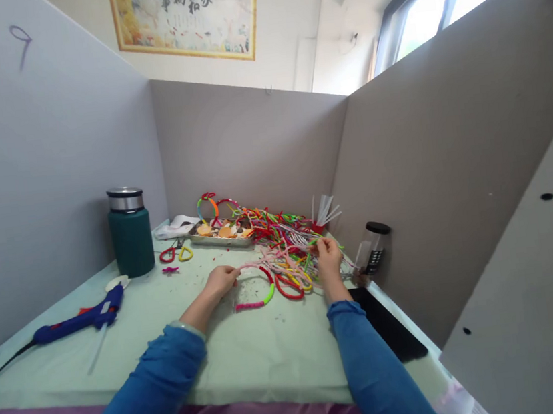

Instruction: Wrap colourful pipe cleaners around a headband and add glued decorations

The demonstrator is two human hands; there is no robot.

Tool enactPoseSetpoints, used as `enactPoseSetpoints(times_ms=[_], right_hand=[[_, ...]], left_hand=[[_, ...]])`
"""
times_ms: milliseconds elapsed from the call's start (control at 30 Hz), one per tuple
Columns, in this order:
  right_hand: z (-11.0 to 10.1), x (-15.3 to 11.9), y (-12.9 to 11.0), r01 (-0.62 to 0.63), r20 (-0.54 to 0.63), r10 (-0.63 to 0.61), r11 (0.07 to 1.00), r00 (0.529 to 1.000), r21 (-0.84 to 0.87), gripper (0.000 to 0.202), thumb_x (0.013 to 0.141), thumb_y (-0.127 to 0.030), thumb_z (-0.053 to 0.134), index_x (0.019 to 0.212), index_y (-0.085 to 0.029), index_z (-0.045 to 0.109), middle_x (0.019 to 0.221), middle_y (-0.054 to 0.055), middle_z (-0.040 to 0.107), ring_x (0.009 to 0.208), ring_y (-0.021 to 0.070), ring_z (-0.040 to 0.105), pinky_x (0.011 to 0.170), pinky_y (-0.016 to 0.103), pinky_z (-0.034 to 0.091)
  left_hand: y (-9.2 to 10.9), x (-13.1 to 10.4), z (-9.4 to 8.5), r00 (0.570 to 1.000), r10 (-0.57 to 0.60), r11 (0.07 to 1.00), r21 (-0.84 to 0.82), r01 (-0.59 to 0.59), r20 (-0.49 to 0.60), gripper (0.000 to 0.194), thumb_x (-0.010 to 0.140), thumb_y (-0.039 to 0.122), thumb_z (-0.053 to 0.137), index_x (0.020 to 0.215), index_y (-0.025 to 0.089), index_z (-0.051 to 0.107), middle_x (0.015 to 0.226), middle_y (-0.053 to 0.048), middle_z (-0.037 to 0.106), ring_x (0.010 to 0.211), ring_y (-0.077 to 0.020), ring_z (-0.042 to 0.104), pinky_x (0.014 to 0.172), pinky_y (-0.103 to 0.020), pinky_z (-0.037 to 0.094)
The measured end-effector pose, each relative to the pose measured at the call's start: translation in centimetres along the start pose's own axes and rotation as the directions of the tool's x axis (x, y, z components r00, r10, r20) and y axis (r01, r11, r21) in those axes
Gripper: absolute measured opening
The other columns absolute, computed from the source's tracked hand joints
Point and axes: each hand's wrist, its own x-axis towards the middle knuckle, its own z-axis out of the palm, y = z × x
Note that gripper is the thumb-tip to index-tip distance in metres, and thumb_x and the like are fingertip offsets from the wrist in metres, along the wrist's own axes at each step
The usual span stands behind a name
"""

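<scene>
My left hand (pixel 222 281) is closed in a pinch at the end of a pale pink pipe cleaner (pixel 251 264), which runs right toward the pile. Just below it lies a hoop (pixel 250 305), partly wrapped in red, green and magenta; part of its curve looks clear or bare. My right hand (pixel 328 258) has its fingers pinched together at the right side of a tangled heap of coloured pipe cleaners (pixel 273 224). Green shows by its fingertips, but what they hold is unclear. Between the hands, a red loop (pixel 289 287) rests on the table.
At left are a blue glue gun (pixel 81 321) with a cord, a green flask (pixel 132 241) and scissors (pixel 176 253). A metal tray (pixel 223 241) stands at the back. To the right are a clear bottle (pixel 372 249) and a flat black object (pixel 389 324). Partitions enclose the table.
</scene>
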Motion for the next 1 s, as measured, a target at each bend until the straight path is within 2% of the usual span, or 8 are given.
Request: enactPoseSetpoints(times_ms=[167, 333, 400, 500, 600, 700, 900, 1000], right_hand=[[0.2, 0.1, -1.6, 0.07, -0.019, -0.068, 0.953, 0.998, 0.294, 0.026, 0.077, -0.042, 0.051, 0.089, -0.02, 0.045, 0.076, -0.001, 0.058, 0.07, 0.014, 0.062, 0.074, 0.032, 0.05], [0.6, -0.8, -2.8, 0.063, 0.044, -0.082, 0.943, 0.996, 0.327, 0.024, 0.079, -0.041, 0.052, 0.089, -0.02, 0.045, 0.079, 0.0, 0.06, 0.073, 0.0144, 0.063, 0.077, 0.034, 0.05], [1.5, -1.8, -3.2, 0.038, 0.136, -0.081, 0.955, 0.987, 0.295, 0.023, 0.08, -0.04, 0.051, 0.089, -0.02, 0.045, 0.079, 0.001, 0.061, 0.074, 0.0151, 0.063, 0.077, 0.034, 0.051], [3.6, -4.0, -3.8, 0.021, 0.276, -0.098, 0.963, 0.956, 0.268, 0.021, 0.082, -0.038, 0.051, 0.089, -0.019, 0.048, 0.08, 0.002, 0.062, 0.076, 0.0161, 0.064, 0.075, 0.033, 0.051], [5.7, -6.0, -4.2, 0.007, 0.4, -0.103, 0.972, 0.911, 0.234, 0.02, 0.083, -0.038, 0.05, 0.088, -0.019, 0.05, 0.082, 0.003, 0.062, 0.078, 0.0163, 0.063, 0.075, 0.031, 0.051], [6.7, -7.5, -4.4, 0.073, 0.492, -0.138, 0.986, 0.859, 0.15, 0.017, 0.086, -0.036, 0.046, 0.09, -0.019, 0.05, 0.084, 0.004, 0.062, 0.079, 0.0159, 0.062, 0.074, 0.029, 0.05], [6.6, -8.9, -3.9, 0.517, 0.625, -0.382, 0.855, 0.681, -0.041, 0.013, 0.087, -0.022, 0.045, 0.084, -0.019, 0.057, 0.084, 0.005, 0.06, 0.082, 0.017, 0.055, 0.076, 0.029, 0.043], [6.5, -9.3, -3.8, 0.64, 0.69, -0.439, 0.767, 0.576, -0.045, 0.016, 0.09, -0.018, 0.042, 0.087, -0.019, 0.057, 0.089, 0.006, 0.059, 0.085, 0.0177, 0.054, 0.077, 0.029, 0.042]], left_hand=[[0.3, -0.4, -0.1, 0.995, 0.084, 0.996, 0.035, -0.082, -0.059, 0.013, 0.065, 0.028, 0.066, 0.061, 0.016, 0.067, 0.051, -0.003, 0.059, 0.048, -0.0134, 0.046, 0.046, -0.022, 0.026], [0.6, -0.5, -0.3, 0.957, 0.203, 0.979, 0.032, -0.2, -0.206, 0.008, 0.059, 0.023, 0.071, 0.066, 0.018, 0.07, 0.072, -0.008, 0.067, 0.071, -0.0195, 0.056, 0.056, -0.023, 0.034], [0.9, -0.6, -0.1, 0.955, 0.239, 0.967, -0.042, -0.25, -0.176, 0.011, 0.059, 0.025, 0.071, 0.068, 0.018, 0.072, 0.073, -0.008, 0.068, 0.073, -0.0202, 0.057, 0.058, -0.023, 0.037], [1.3, -1.0, 0.4, 0.95, 0.313, 0.932, -0.194, -0.305, 0.008, 0.021, 0.06, 0.032, 0.072, 0.073, 0.015, 0.074, 0.068, -0.007, 0.067, 0.065, -0.0177, 0.056, 0.057, -0.024, 0.038], [1.8, -1.4, 0.7, 0.924, 0.368, 0.895, -0.311, -0.321, 0.106, 0.037, 0.063, 0.04, 0.07, 0.087, 0.012, 0.074, 0.064, -0.005, 0.065, 0.058, -0.0139, 0.053, 0.054, -0.023, 0.038], [2.4, -1.8, 0.3, 0.939, 0.334, 0.892, -0.349, -0.287, 0.082, 0.046, 0.069, 0.049, 0.063, 0.093, 0.011, 0.072, 0.06, -0.002, 0.063, 0.042, -0.0079, 0.04, 0.044, -0.021, 0.031], [2.8, -2.0, -0.4, 0.964, 0.266, 0.866, -0.444, -0.228, 0.025, 0.053, 0.074, 0.053, 0.055, 0.104, 0.011, 0.066, 0.071, -0.003, 0.065, 0.035, -0.0039, 0.032, 0.038, -0.022, 0.028], [2.5, -1.8, -0.2, 0.976, 0.216, 0.853, -0.488, -0.185, 0.007, 0.047, 0.069, 0.049, 0.062, 0.094, 0.009, 0.067, 0.059, 0.001, 0.059, 0.036, -0.004, 0.032, 0.037, -0.021, 0.026]])
